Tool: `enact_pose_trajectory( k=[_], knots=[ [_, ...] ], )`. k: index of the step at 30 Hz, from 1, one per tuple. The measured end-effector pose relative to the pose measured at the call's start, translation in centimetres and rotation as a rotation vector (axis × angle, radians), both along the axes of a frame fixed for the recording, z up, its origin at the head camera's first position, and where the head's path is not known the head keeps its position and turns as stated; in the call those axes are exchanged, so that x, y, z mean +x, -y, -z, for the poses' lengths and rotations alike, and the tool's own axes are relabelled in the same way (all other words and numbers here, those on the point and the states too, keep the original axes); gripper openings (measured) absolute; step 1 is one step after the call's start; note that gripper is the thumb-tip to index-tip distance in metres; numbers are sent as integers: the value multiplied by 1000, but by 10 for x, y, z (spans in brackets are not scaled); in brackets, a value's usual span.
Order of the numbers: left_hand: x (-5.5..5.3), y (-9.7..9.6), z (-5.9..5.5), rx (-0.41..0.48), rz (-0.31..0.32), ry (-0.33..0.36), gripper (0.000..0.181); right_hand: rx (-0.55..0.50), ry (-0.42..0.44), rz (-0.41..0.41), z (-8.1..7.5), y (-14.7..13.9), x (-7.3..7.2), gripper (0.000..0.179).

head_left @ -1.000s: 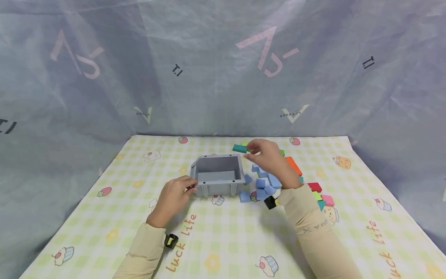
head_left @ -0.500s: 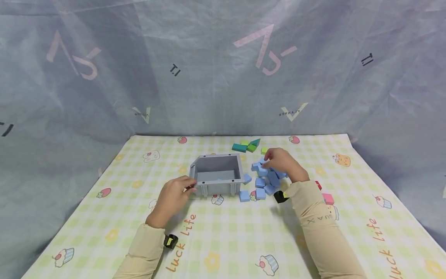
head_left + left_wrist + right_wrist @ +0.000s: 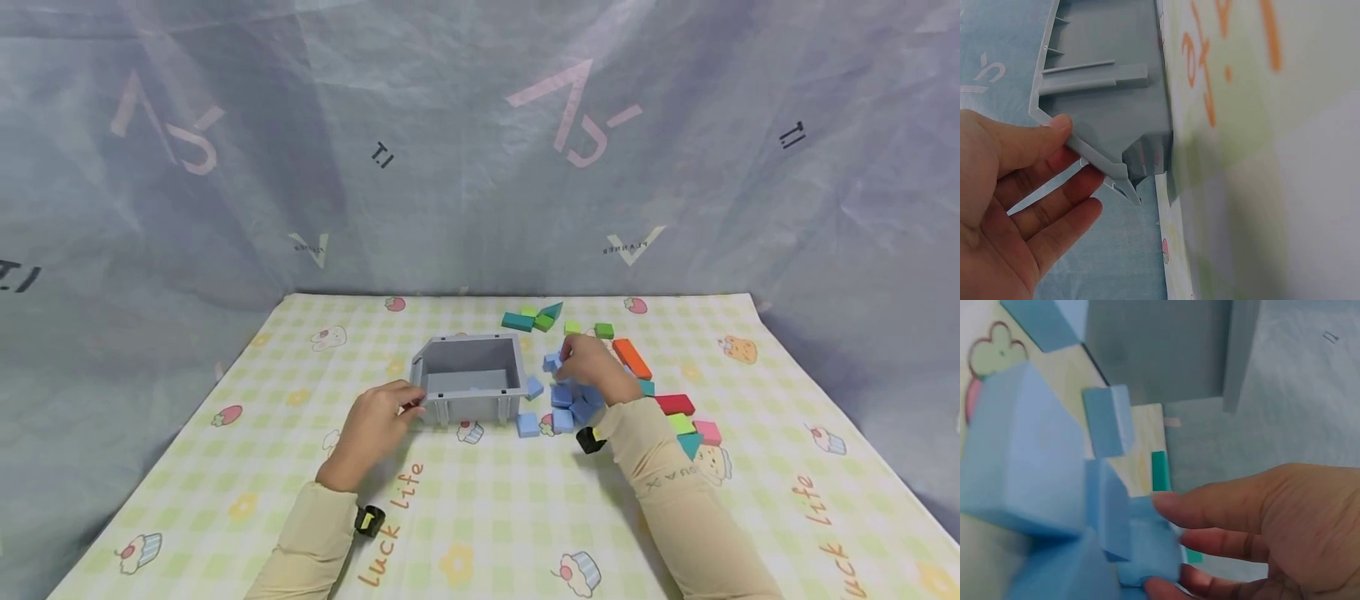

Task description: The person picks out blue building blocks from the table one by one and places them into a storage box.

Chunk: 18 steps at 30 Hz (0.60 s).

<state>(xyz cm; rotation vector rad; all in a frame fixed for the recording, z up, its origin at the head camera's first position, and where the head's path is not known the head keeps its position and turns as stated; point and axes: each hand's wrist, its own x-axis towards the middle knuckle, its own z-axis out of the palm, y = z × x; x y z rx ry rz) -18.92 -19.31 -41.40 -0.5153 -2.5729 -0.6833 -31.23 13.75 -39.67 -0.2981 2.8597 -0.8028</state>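
A grey plastic bin [image 3: 471,407] stands on the table with its hollow side up. My left hand [image 3: 378,421] holds its near left corner; in the left wrist view the thumb [image 3: 1060,122] lies on one face of the rim and the fingers bend behind it. My right hand [image 3: 596,367] reaches down into the pile of blue blocks right of the bin. The right wrist view shows its thumb and fingers around a blue block [image 3: 1150,550], the thumb at the upper edge and a fingertip at the lower. Other blue blocks [image 3: 1022,450] lie close by.
Green and teal blocks [image 3: 517,322] lie behind the pile. To the right are an orange block [image 3: 632,358], a red block [image 3: 677,405], a pink block [image 3: 707,432] and a teal triangle [image 3: 688,446]. A patterned cloth [image 3: 480,500] covers the table; a grey curtain [image 3: 450,208] hangs behind.
My right hand has come from the green blocks at the back toward me into the blue pile, then shifted slightly left. A teal triangle now shows where it was. The left hand stays put.
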Motion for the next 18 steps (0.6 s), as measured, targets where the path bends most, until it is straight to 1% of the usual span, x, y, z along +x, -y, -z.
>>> enact_pose_trajectory(
  k=[3,7,14,18],
  knots=[
    [1,-1,1,-5,-4,12,18,-21,-35,1,6,2,1,16],
    [3,-2,2,-1,-11,28,18,-8,-57,6,11,4,1,12],
    [2,-1,1,6,-7,28,20,3,-48,18,9,5,1,14],
    [1,-1,0,7,-2,19,20,2,-33,37,5,6,2,21]
  ],
)
